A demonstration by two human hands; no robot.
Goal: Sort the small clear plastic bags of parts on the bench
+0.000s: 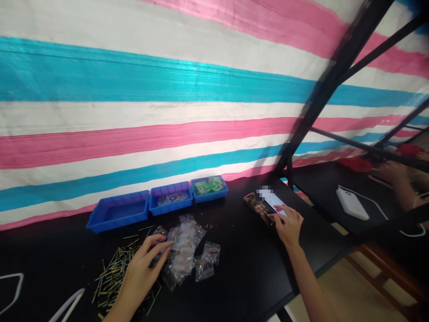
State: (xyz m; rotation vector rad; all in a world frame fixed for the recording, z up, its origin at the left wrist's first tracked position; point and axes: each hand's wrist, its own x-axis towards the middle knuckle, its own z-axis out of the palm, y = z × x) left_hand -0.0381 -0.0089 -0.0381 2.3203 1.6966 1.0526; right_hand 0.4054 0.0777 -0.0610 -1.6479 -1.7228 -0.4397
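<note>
My left hand (147,264) rests over the edge of a pile of small clear plastic bags (184,250), its fingers spread and bent, touching the nearest bags. Beneath and left of it lies a heap of thin metal rods with yellowish ends (110,277). At the right, my right hand (288,223) is at a phone (264,205) with a lit white screen lying on the black table (248,273); its fingertips touch the screen and lower edge. Whether those fingers grip the phone is unclear.
Three blue bins stand along the striped sheet: one bare (119,210), one with small bags (170,199), one with green packets (209,188). A black metal frame (311,107) rises at the right. Beyond it, another person's hand (392,172) is near a white device (351,203).
</note>
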